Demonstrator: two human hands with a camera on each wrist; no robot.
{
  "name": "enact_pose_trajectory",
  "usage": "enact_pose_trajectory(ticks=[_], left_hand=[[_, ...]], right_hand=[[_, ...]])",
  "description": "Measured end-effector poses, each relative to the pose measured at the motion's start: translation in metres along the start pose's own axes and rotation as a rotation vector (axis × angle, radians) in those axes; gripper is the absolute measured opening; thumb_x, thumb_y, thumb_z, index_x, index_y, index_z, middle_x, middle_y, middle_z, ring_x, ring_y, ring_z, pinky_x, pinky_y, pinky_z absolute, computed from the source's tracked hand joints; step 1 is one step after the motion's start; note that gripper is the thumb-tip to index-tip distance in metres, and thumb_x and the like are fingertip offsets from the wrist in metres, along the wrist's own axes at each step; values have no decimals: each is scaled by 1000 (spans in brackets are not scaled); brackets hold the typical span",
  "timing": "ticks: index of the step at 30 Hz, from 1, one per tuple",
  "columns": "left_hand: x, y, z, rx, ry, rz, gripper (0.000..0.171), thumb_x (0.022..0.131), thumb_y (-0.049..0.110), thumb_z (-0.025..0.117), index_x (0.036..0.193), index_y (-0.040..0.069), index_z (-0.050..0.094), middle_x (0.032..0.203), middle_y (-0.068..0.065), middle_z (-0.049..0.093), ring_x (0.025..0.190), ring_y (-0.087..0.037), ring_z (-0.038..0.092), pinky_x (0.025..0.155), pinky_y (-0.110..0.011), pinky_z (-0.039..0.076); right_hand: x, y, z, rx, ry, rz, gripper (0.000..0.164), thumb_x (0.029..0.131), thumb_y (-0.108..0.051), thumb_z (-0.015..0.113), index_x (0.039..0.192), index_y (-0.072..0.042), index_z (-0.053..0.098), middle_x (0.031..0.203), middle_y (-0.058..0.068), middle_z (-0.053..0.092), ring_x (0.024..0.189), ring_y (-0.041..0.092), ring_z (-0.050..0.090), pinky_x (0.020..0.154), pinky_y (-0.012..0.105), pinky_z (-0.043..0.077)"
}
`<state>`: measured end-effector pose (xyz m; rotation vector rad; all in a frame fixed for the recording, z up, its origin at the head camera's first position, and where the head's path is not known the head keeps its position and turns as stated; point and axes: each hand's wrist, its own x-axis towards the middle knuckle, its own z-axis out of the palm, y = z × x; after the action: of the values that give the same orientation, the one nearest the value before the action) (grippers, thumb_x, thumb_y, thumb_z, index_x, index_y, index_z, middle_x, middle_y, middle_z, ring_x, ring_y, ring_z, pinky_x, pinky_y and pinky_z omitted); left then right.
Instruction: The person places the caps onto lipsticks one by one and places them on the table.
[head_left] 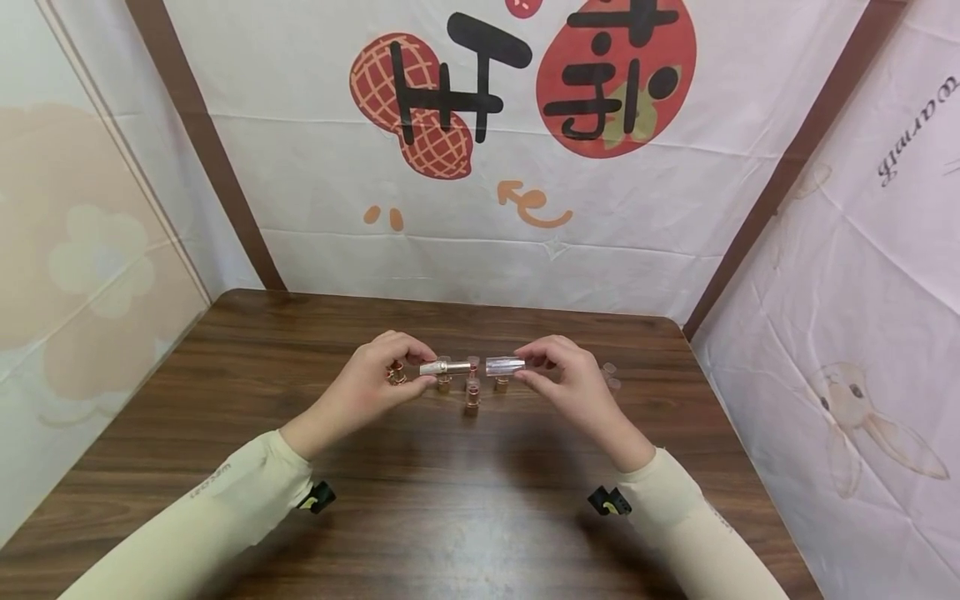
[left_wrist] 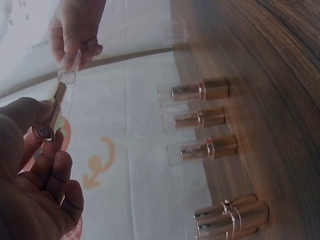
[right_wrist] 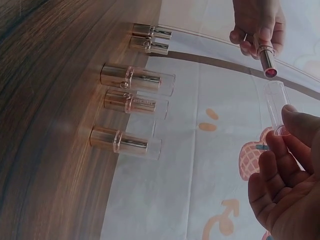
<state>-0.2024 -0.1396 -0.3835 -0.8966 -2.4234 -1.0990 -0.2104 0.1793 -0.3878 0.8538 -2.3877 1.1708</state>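
My left hand (head_left: 378,371) pinches a gold lipstick tube (head_left: 452,367) by its base, its open end pointing right. In the right wrist view, a red tip shows inside that lipstick (right_wrist: 270,71). My right hand (head_left: 561,371) holds a clear plastic cap (head_left: 504,366) between thumb and fingers. The cap lies level with the lipstick, a small gap between them. Below them on the table stand several capped gold lipsticks (head_left: 472,395), upright in clear caps. Beside my left hand are uncapped gold tubes (left_wrist: 231,220).
The brown wooden table (head_left: 450,500) carries everything. Loose clear caps (head_left: 611,377) stand beyond my right hand. A white printed cloth (head_left: 480,200) hangs behind the table, with more cloth at both sides.
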Motion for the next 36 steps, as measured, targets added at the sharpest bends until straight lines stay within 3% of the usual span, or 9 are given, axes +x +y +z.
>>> enact_pose_trajectory(ticks=[5, 12, 18, 28, 36], left_hand=[[2, 6, 2, -14, -13, -2, 25, 85, 16, 85, 105, 25, 72, 98, 15, 66, 90, -7, 57, 65, -26, 46], [2, 11, 5, -28, -17, -5, 25, 85, 17, 85, 104, 25, 72, 97, 15, 66, 90, -6, 57, 66, -24, 46], [2, 14, 6, -36, -18, 5, 23, 86, 18, 85, 103, 24, 72, 98, 14, 68, 89, -7, 57, 68, -25, 46], [2, 20, 9, -65, -25, 25, 23, 86, 19, 85, 102, 26, 71, 97, 17, 67, 89, -7, 58, 71, -27, 45], [2, 23, 9, -73, -31, 24, 21, 87, 20, 85, 102, 26, 71, 99, 17, 67, 92, -9, 59, 75, -29, 47]], right_hand=[[2, -3, 4, 4, -4, -16, 30, 84, -11, 86, 110, -19, 74, 104, -11, 70, 90, 7, 64, 80, 29, 56], [1, -7, 8, 22, -14, -47, 30, 83, -11, 86, 110, -20, 74, 105, -10, 70, 91, 9, 64, 79, 42, 58], [2, -13, 12, 32, -22, -58, 30, 83, -12, 86, 110, -20, 74, 106, -10, 71, 92, 12, 65, 81, 32, 56], [2, -21, 18, 48, -15, -96, 27, 84, -16, 86, 108, -18, 75, 105, -8, 71, 92, 10, 65, 79, 37, 56], [1, -23, 19, 51, -26, -72, 25, 86, -18, 85, 108, -19, 75, 104, -8, 71, 92, 12, 64, 79, 35, 56]])
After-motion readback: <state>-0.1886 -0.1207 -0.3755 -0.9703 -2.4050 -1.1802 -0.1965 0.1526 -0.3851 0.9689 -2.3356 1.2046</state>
